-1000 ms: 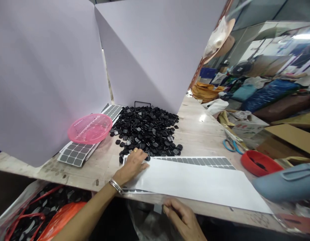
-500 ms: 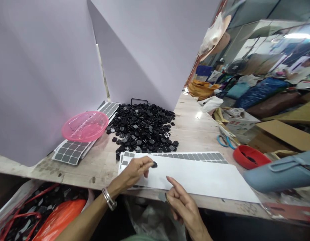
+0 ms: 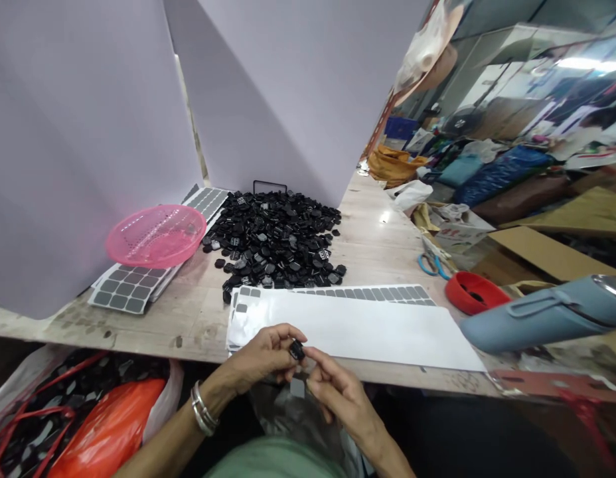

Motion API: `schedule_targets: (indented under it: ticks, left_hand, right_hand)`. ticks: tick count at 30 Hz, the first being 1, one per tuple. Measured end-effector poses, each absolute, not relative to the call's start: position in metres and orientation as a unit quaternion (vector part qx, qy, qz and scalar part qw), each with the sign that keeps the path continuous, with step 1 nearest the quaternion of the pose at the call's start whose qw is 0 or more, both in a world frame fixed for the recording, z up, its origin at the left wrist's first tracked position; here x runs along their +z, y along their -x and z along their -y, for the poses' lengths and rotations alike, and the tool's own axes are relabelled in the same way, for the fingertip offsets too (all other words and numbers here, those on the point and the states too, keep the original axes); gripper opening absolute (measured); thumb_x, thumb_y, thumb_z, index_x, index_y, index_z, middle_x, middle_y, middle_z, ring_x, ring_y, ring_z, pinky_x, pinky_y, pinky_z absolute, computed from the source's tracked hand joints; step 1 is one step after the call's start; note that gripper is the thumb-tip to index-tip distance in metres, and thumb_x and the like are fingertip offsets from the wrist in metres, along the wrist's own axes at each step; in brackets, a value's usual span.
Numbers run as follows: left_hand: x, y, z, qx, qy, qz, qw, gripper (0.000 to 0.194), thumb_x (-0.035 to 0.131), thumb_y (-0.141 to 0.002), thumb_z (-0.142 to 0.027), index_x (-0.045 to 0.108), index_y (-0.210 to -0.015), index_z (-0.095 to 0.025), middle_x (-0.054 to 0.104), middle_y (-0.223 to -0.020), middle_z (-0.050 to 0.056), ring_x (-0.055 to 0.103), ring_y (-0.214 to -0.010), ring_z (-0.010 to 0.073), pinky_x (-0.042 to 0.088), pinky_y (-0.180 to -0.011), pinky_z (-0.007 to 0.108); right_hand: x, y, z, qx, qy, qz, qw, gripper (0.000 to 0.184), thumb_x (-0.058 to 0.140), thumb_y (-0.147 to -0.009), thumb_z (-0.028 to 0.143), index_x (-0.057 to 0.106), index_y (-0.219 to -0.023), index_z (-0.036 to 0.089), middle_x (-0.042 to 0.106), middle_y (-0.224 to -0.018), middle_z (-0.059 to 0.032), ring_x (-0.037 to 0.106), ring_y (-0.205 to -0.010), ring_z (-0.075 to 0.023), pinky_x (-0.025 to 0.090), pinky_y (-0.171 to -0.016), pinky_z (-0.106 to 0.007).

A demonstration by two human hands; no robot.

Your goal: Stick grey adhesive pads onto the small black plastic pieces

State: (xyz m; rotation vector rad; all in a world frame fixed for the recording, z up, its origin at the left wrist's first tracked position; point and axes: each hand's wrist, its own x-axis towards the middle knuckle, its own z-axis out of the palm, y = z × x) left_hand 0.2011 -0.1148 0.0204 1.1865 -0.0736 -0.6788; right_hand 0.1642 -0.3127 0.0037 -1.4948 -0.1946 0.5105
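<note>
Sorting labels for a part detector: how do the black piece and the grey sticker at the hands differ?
Colour: the black piece is dark and glossy; the grey sticker is a plain mid-grey.
Form: the black piece looks chunky; the grey sticker looks flat and thin.
Place: the left hand grips the black piece; the grey sticker is at the right hand's fingertips, lower in the picture.
Shared: both are small.

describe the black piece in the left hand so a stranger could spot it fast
Find the black heap on the table, then come down past the long white sheet to the left hand. Its fingers hold the black piece, the one in hand while the others lie heaped.
</note>
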Motion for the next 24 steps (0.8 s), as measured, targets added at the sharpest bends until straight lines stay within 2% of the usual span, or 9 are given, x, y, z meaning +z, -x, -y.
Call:
schedule_targets:
  ticks: [4, 8, 10, 15, 18, 20, 22, 24]
  left_hand:
    - [0.02, -0.198, 0.113, -0.339, -0.524, 0.019, 0.781, 0.05, 0.07, -0.066, -0.012, 0.053, -0.113, -0.016, 0.067, -0.089, 0.005, 0.058, -0.056, 0.0082, 0.044, -0.049, 0.018]
    - [0.019, -0.196, 0.115, -0.329, -0.518, 0.027, 0.789, 0.045, 0.071, -0.07, -0.016, 0.056, -0.112, -0.014, 0.063, -0.077, 0.0, 0.06, -0.056, 0.0088, 0.045, -0.049, 0.017]
    - [0.02, -0.196, 0.118, -0.311, -0.524, 0.025, 0.792, 0.04, 0.073, -0.07, -0.018, 0.058, -0.107, -0.013, 0.061, -0.07, -0.002, 0.059, -0.054, 0.0087, 0.045, -0.047, 0.017]
    - [0.025, -0.197, 0.123, -0.284, -0.509, 0.004, 0.813, 0.04, 0.077, -0.067, -0.018, 0.055, -0.101, -0.014, 0.067, -0.075, 0.002, 0.062, -0.052, 0.0104, 0.046, -0.046, 0.017]
    - [0.027, -0.196, 0.124, -0.29, -0.493, -0.006, 0.82, 0.044, 0.078, -0.064, -0.015, 0.052, -0.099, -0.014, 0.067, -0.067, 0.001, 0.064, -0.054, 0.0127, 0.045, -0.046, 0.017]
    - [0.028, -0.195, 0.125, -0.291, -0.486, -0.013, 0.824, 0.046, 0.079, -0.063, -0.015, 0.051, -0.099, -0.014, 0.07, -0.075, 0.004, 0.065, -0.055, 0.013, 0.044, -0.046, 0.016]
    - [0.028, -0.194, 0.125, -0.294, -0.482, -0.018, 0.825, 0.046, 0.079, -0.062, -0.015, 0.051, -0.098, -0.014, 0.071, -0.083, 0.007, 0.066, -0.056, 0.0131, 0.044, -0.045, 0.016]
    - [0.028, -0.193, 0.126, -0.296, -0.483, -0.023, 0.824, 0.046, 0.079, -0.062, -0.015, 0.051, -0.097, -0.014, 0.071, -0.083, 0.007, 0.066, -0.056, 0.0131, 0.044, -0.044, 0.016]
  right_hand:
    - [0.018, -0.168, 0.317, 0.223, 0.735, 0.132, 0.626, 0.045, 0.055, -0.088, 0.033, 0.053, -0.132, 0.024, 0.051, -0.074, 0.0025, 0.045, -0.058, -0.0101, 0.04, -0.054, -0.022]
    - [0.032, -0.167, 0.321, 0.222, 0.778, 0.175, 0.562, 0.041, 0.056, -0.087, 0.025, 0.057, -0.128, 0.026, 0.059, -0.079, 0.0006, 0.054, -0.073, -0.0151, 0.045, -0.069, -0.028]
    - [0.033, -0.166, 0.322, 0.21, 0.783, 0.175, 0.559, 0.038, 0.054, -0.088, 0.026, 0.058, -0.126, 0.025, 0.06, -0.08, 0.0, 0.055, -0.073, -0.0156, 0.045, -0.07, -0.028]
    - [0.027, -0.167, 0.324, 0.061, 0.808, 0.113, 0.576, 0.031, 0.048, -0.093, 0.033, 0.06, -0.118, 0.02, 0.061, -0.083, -0.0025, 0.059, -0.071, -0.0157, 0.048, -0.066, -0.027]
    - [0.025, -0.17, 0.32, -0.059, 0.835, 0.138, 0.529, 0.024, 0.049, -0.094, 0.028, 0.061, -0.113, 0.02, 0.063, -0.09, -0.0041, 0.061, -0.08, -0.0168, 0.049, -0.071, -0.026]
    - [0.025, -0.171, 0.315, -0.111, 0.847, 0.171, 0.491, 0.023, 0.047, -0.094, 0.022, 0.06, -0.113, 0.02, 0.062, -0.09, -0.0045, 0.061, -0.082, -0.0164, 0.048, -0.072, -0.025]
    - [0.024, -0.171, 0.311, -0.132, 0.856, 0.2, 0.458, 0.024, 0.045, -0.095, 0.018, 0.059, -0.115, 0.019, 0.061, -0.089, -0.005, 0.061, -0.081, -0.0161, 0.048, -0.071, -0.026]
    - [0.023, -0.171, 0.308, -0.135, 0.864, 0.22, 0.432, 0.025, 0.043, -0.096, 0.015, 0.057, -0.116, 0.018, 0.06, -0.089, -0.0056, 0.06, -0.079, -0.0162, 0.048, -0.07, -0.027]
